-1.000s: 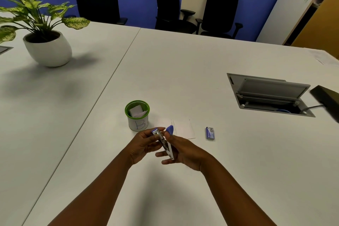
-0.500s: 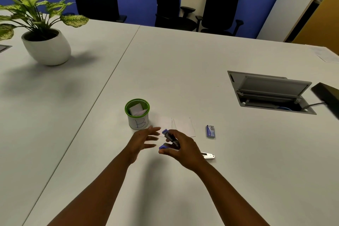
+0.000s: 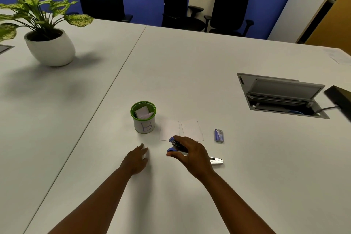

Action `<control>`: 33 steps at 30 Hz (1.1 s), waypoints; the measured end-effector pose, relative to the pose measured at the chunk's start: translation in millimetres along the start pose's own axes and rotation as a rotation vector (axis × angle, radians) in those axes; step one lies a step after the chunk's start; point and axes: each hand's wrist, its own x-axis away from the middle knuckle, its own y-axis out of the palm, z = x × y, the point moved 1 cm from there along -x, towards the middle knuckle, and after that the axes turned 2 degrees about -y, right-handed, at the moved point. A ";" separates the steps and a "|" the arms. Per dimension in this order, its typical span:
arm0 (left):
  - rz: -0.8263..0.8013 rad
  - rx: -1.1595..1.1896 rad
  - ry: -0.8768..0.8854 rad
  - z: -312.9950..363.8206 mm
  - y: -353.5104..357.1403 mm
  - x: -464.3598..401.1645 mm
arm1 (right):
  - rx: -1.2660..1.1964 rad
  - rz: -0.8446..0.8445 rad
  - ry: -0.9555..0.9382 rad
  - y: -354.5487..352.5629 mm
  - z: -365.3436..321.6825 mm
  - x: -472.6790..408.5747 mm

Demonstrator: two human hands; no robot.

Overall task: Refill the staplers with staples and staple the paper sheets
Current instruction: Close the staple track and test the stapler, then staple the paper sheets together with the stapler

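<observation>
Head cam: right hand (image 3: 191,155) is curled round the blue stapler (image 3: 176,146), gripping it low over the table (image 3: 190,74), right at the near edge of the two paper sheets (image 3: 180,130). Left hand (image 3: 135,160) sits just left of it, fingers relaxed, holding nothing. Staple box (image 3: 218,135) lies off to the right hand's far right; the green cup (image 3: 143,117) is beyond the left hand.
</observation>
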 end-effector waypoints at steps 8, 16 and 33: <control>0.012 0.039 0.009 -4.4 0.8 -1.8 | -0.603 -0.048 0.464 -5.4 3.0 -2.6; 0.016 0.031 0.002 -5.4 0.5 -4.3 | -0.691 -0.152 0.615 -10.4 9.7 3.9; 0.054 -0.159 0.217 51.4 -0.3 -33.4 | -0.254 -0.239 0.713 5.0 31.8 -8.8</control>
